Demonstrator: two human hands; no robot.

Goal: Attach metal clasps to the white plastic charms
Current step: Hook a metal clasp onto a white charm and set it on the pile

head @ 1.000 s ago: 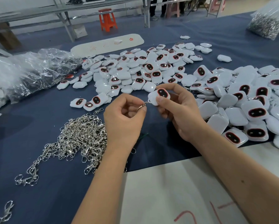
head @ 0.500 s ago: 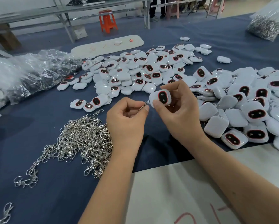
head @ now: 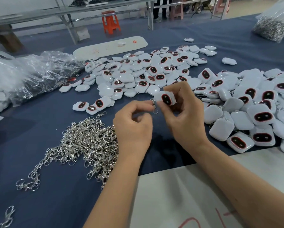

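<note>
While the right hand point(head: 185, 116) grips a white charm point(head: 165, 98) between thumb and curled fingers, the charm's dark oval face with its red rim turns toward the camera and its left edge meets a metal clasp point(head: 154, 106). That clasp hangs just left of the grip, touching the charm's edge, and the left hand point(head: 133, 127) pinches it with its fingertips, the other fingers curled under. Whether the clasp is already hooked on is too small to tell.

Just below and left of the left hand, partly hidden by its wrist, lies a heap of loose clasps point(head: 87, 145) on the blue cloth point(head: 55, 195). Beyond the grip spreads a pile of charms point(head: 146, 71); a second pile point(head: 253, 109) lies just to the right of the right hand, some of its charms showing small metal rings at their edges. Under both forearms, nearer than the grip, is a white sheet point(head: 179, 195) with red handwritten strokes at its near edge, cut off and unreadable. Far beyond the charms lies a white board point(head: 110, 46) with faint red marks, also illegible. Well left of the grip sit clear plastic bags point(head: 31, 74), and far right another bag of metal parts point(head: 272, 25).
</note>
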